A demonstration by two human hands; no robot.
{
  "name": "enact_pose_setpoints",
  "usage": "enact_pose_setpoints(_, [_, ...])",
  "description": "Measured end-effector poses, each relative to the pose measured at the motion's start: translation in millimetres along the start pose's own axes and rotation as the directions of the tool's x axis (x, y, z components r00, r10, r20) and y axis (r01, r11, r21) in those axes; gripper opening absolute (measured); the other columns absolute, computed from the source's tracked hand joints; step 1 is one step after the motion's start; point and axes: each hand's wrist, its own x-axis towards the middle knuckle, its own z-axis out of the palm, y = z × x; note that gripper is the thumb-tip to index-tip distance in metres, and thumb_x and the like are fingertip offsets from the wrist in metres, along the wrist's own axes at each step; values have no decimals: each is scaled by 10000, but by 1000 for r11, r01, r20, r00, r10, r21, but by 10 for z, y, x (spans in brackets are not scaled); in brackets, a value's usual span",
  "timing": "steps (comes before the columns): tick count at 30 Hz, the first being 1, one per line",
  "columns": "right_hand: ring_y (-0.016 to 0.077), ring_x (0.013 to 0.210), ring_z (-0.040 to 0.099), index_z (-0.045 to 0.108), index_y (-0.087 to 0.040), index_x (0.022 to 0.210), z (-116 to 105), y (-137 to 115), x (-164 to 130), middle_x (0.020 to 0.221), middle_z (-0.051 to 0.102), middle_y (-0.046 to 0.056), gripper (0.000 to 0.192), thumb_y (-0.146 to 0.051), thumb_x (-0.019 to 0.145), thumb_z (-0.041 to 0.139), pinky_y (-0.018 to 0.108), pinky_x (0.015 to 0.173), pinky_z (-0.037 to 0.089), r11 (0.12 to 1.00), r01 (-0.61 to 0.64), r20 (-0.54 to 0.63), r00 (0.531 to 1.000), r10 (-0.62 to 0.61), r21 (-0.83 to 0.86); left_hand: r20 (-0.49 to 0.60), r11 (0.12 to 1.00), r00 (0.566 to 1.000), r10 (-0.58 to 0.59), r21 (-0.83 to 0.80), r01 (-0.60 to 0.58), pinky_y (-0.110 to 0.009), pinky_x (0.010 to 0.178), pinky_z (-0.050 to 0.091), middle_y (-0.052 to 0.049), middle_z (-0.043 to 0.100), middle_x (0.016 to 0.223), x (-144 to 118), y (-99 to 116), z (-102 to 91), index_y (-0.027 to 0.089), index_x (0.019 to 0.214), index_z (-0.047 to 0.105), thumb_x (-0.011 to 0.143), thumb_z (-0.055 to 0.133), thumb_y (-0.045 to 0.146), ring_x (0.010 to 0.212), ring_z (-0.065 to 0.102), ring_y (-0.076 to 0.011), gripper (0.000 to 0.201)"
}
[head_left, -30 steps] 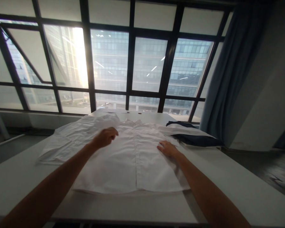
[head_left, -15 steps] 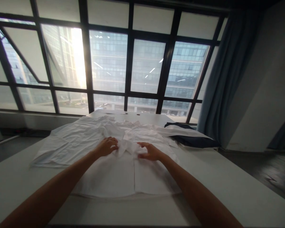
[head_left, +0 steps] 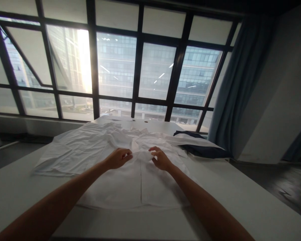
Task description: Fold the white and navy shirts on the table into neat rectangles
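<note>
A white shirt lies spread front-up on a white table, its body toward me and one sleeve stretched out to the left. My left hand pinches a bunched fold of the shirt's cloth near the chest. My right hand grips the same raised fold from the right side. Both hands sit close together over the shirt's button line.
A dark folded garment with a white piece on top lies at the table's far right. Behind the table is a large window with dark frames, and a blue-grey curtain hangs at the right.
My right hand moved left from the shirt's right side to the chest. Both hands took hold of a fold of cloth that now stands raised between them.
</note>
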Motion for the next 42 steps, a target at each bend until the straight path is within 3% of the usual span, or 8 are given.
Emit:
enact_pose_setpoints(7, [228,1052,591,739,-205,783,-152,-27,-28,1128,639,75,339,54,692,540,381,954,459,977,-100,127,984,125,-188,246,990,959,142,-33,-138,-213,646,393,-14,688,784,-38,157,-2,203,859,701,912,544,336,663,583,-122,212])
enact_pose_setpoints(15, [308,1145,533,728,-202,836,-207,-157,-5,1172,638,104,151,-238,716,812,476,994,382,957,-43,225,968,111,-288,294,985,951,92,111,-130,-228,620,378,-1,661,788,-56,89,52,213,802,668,787,701,320,700,594,-148,112])
enact_pose_setpoints(20, [246,809,648,656,-174,791,-141,-240,63,753,667,98,264,-391,919,575,347,811,467,934,-243,57,962,266,-263,3,969,1000,22,245,-22,-246,628,392,-22,626,735,21,112,-49,185,771,604,890,559,295,673,576,-155,168])
enact_pose_setpoints(24, [172,557,618,602,-167,988,-67,-313,118,683,647,34,337,-455,961,429,240,555,447,869,-477,-29,874,484,128,-353,970,936,-13,221,96,-252,635,424,-27,603,756,93,153,-183,187,815,577,881,560,306,684,557,-156,137])
enact_pose_setpoints(30, [149,590,546,602,-162,728,-54,-368,124,661,612,10,399,-551,815,628,234,545,401,923,-356,64,934,351,148,-385,991,918,-99,43,125,-256,632,461,-29,638,796,95,186,-33,193,823,566,871,560,325,682,589,-156,141])
enact_pose_setpoints(35, [158,622,545,627,-157,709,-55,-350,90,669,617,4,379,-523,795,675,242,556,418,904,-333,198,937,287,269,-311,982,933,-180,-104,154,-247,631,469,-30,690,835,101,151,68,189,926,637,871,572,372,674,597,-146,202])
enact_pose_setpoints(39, [167,690,593,670,-155,946,-62,-243,63,862,672,52,441,-497,690,779,276,611,493,866,-359,68,931,358,350,-112,988,993,-35,-152,17,-244,650,465,-42,692,824,82,63,-51,176,909,692,864,589,410,686,571,-139,259])
enact_pose_setpoints(42, [208,811,638,701,-155,896,-74,-144,53,897,691,76,429,-494,652,801,316,685,531,828,-342,84,936,341,445,91,976,992,83,-210,-62,-246,665,459,-55,672,774,50,-32,-172,161,788,697,859,594,468,708,566,-148,331])
